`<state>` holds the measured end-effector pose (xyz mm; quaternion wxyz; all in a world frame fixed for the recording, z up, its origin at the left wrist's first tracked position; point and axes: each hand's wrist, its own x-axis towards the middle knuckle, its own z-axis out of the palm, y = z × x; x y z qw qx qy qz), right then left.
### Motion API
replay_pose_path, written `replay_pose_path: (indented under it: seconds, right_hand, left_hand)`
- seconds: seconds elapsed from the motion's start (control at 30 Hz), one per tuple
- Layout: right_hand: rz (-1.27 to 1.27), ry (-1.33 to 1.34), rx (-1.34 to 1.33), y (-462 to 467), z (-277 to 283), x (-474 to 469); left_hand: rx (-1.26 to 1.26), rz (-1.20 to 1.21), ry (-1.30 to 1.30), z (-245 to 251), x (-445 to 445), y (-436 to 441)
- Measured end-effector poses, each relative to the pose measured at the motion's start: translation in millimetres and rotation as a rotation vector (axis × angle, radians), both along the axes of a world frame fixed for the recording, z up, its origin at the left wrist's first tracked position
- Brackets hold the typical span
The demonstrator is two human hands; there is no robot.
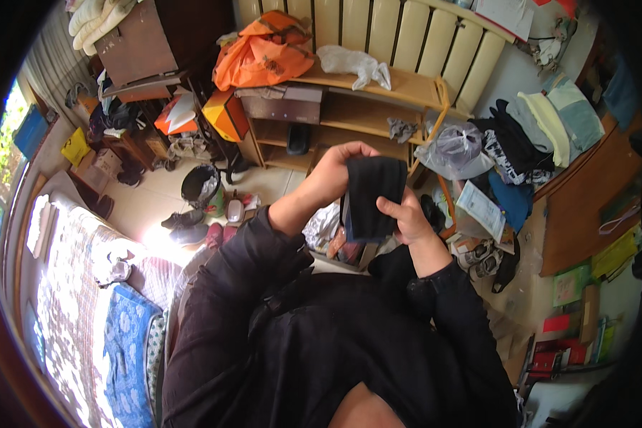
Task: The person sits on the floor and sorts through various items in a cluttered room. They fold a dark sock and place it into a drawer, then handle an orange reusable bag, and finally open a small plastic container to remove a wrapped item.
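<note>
A folded piece of black cloth (375,195) hangs between my two hands, in front of my chest. My left hand (337,170) grips it from the left near its top edge, the fingers partly hidden behind it. On the other side, my right hand (407,214) pinches the lower right edge, its thumb lying across the front. Darker blue material shows along the cloth's lower edge. Beneath the hands, a container (359,262) holds mixed items, among them a silvery crumpled one; the cloth and arms hide part of it.
A wooden shelf unit (353,115) stands ahead, with orange fabric (265,51) on top. Folded clothes (535,123) are piled at right beside a clear plastic bag (455,150). Shoes (184,219) and a lined bin (200,187) sit on the floor at left, near a sunlit bed (69,278).
</note>
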<state>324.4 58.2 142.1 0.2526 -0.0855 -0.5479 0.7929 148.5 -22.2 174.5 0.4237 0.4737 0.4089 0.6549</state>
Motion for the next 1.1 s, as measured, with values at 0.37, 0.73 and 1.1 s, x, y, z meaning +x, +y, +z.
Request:
replay_pose_path:
  seconds: [0.37,0.73,1.1]
  right_hand:
    - [-0.032,-0.187,-0.150,13,-26,-16]
    - [-0.312,-0.456,-0.590,88,-145,15]
    - [-0.252,-0.670,-0.335,102,-189,-17]
  left_hand:
    - [-0.384,0.012,-0.163,-39,-35,21]
    - [-0.950,0.043,0.249,-142,-122,7]
    - [-1.275,0.065,0.283,-319,-191,10]
